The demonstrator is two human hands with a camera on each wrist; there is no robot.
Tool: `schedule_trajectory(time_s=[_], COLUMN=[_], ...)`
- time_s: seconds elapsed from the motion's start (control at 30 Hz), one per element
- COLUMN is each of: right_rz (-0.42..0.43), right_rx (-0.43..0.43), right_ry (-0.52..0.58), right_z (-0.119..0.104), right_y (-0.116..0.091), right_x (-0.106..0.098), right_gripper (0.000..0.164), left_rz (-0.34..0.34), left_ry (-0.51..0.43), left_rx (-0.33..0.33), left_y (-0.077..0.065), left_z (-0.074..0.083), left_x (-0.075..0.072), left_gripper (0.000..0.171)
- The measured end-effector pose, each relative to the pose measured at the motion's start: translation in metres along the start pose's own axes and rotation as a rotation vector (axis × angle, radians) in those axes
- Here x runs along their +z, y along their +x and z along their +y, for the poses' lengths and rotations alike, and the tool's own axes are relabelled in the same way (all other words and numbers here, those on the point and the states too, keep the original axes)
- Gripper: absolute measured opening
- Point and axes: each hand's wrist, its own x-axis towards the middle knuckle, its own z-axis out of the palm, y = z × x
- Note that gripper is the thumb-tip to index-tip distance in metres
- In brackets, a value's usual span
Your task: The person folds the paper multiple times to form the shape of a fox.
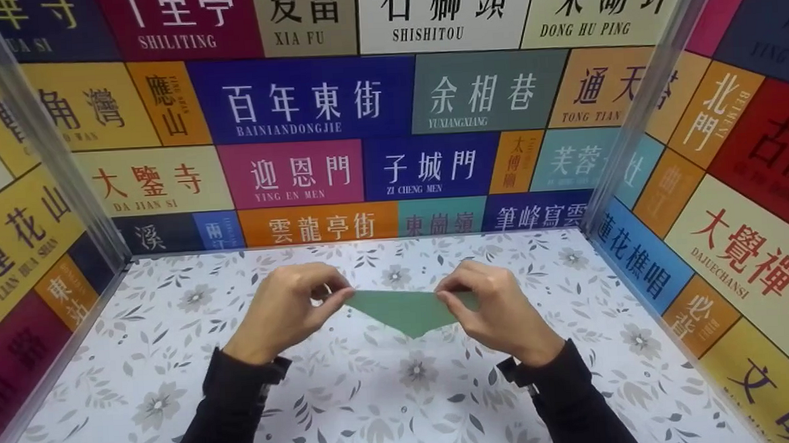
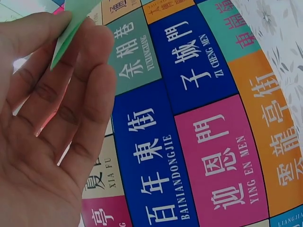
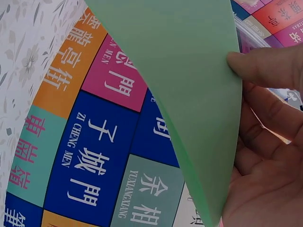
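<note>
Nearest are two black sleeves, the left (image 1: 220, 430) and the right (image 1: 576, 404), each with a dark wrist mount at its cuff. Beyond them two bare hands face each other. The left hand (image 1: 287, 308) pinches one corner of a green sheet (image 1: 396, 309) between thumb and forefinger, its other fingers loosely bent. The right hand (image 1: 497, 304) pinches the same long edge farther along, thumb on the face and fingers behind, with a little of the sheet showing past it.

There is one sheet, apparently folded: it makes a triangle, point toward the person, and a second, brighter layer shows along one side in the right wrist view. It is held over the worktop (image 1: 351, 419), nearer the far edge than the person and about midway between the left and right edges; whether the point touches the surface cannot be told.

The step in hand looks like steadying the folded sheet along its long edge. The next move probably calls for an even pinch at both ends, so the layers do not slip.

Beyond the worktop's far edge stands one back wall (image 1: 297, 172), with two side walls flanking it; their lettered panels, many cut off, defy a full count.
</note>
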Motion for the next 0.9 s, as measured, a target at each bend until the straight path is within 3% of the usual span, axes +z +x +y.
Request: schedule_trajectory(time_s=[0.23, 0.7, 0.9], right_rz=[0.004, -0.03, 0.03], right_rx=[0.015, 0.06, 0.136], right_ry=[-0.026, -0.026, -0.083], right_z=[0.003, 0.005, 0.017], right_y=[-0.001, 0.001, -0.005], right_x=[-0.008, -0.014, -0.035], right_gripper=[0.012, 0.01, 0.012], left_rz=[-0.002, 0.001, 0.07], left_ry=[-0.004, -0.019, 0.028], left_rx=[-0.036, -0.03, -0.078], left_y=[0.0, -0.001, -0.007], left_z=[-0.007, -0.011, -0.02], left_x=[-0.008, -0.013, -0.024], left_gripper=[0.006, 0.005, 0.006])
